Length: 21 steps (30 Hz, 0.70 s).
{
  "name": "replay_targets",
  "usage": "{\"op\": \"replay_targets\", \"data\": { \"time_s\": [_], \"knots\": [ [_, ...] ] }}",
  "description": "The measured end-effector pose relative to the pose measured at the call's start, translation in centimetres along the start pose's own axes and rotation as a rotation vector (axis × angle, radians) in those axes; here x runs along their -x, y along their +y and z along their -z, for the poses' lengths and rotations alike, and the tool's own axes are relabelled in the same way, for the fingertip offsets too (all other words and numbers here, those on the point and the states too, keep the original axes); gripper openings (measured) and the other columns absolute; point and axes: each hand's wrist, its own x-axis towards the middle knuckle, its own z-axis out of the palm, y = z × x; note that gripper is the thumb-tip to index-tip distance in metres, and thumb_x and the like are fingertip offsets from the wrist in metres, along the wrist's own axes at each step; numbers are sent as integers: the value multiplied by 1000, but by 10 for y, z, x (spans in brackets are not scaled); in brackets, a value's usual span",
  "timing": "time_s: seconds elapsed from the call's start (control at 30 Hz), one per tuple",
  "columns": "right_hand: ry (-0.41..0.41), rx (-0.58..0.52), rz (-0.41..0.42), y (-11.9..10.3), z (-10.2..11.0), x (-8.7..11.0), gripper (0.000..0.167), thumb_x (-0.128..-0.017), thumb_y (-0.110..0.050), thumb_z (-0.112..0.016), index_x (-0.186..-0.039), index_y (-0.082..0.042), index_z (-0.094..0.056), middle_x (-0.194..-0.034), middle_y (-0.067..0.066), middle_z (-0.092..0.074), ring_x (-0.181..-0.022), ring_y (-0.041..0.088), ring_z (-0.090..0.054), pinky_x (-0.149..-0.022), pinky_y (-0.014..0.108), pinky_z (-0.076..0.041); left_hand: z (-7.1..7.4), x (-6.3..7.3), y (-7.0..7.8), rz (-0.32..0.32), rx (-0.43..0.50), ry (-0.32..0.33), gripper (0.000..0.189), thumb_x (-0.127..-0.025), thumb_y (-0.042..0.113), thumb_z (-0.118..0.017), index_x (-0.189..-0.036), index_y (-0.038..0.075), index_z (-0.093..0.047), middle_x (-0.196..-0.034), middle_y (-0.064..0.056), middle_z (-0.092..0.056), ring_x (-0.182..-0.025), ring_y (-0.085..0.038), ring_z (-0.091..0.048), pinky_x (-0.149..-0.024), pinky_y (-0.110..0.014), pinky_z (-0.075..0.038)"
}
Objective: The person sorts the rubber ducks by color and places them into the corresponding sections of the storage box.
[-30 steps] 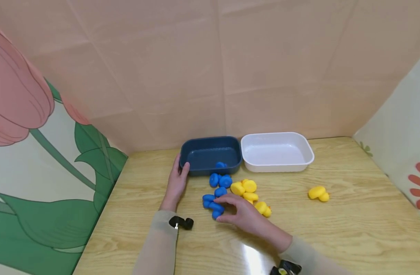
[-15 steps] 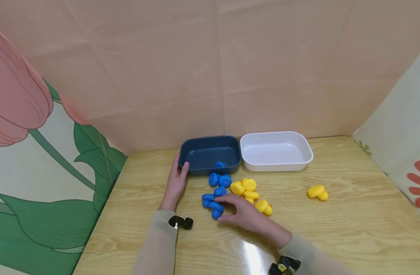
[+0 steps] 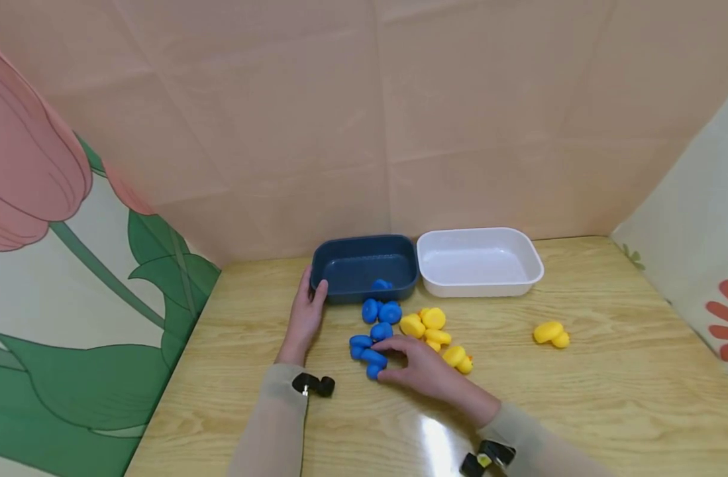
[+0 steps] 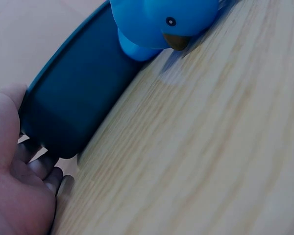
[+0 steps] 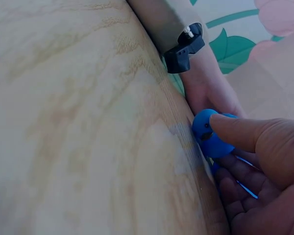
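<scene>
At the left end of a dark blue tray [image 3: 364, 296], my left hand [image 3: 307, 318] holds the wall, thumb at the front corner. My right hand [image 3: 420, 368] pinches a blue rubber duck [image 3: 373, 358] on the table; the right wrist view shows the thumb [image 5: 235, 131] against the duck's head [image 5: 201, 120] and fingers curled on its other side. More blue ducks [image 3: 390, 312] lie between this hand and the tray, and one blue duck [image 3: 381, 285] is inside the tray. In the left wrist view, a blue duck [image 4: 152, 22] stands before the tray wall.
A white tray [image 3: 483, 290] stands against the right end of the dark one. Several yellow rubber ducks [image 3: 433, 318] cluster beyond my right hand, and a lone yellow duck [image 3: 551, 334] lies farther right. A pink backdrop [image 3: 280, 132] rises behind the table.
My right wrist has shifted slightly left, and the thumb has come up against the duck. A few yellow ducks beside the hand have moved slightly right. The left hand keeps its place.
</scene>
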Motion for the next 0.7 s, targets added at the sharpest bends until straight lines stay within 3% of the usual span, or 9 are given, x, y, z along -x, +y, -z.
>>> {"op": "replay_targets", "data": {
  "time_s": [0.7],
  "knots": [
    [23,-33,-37,-3,2,1,23,-104,-28,-82,-126,-23,-80,-129,-5,-74,-123,24,-66,-110,57,-53,-1,1,1,-13,10,-2,73,-118,41,-55,-178,16,-22,-182,-8,-24,-166,-28,-24,-134,-48,-24]
  ]
}}
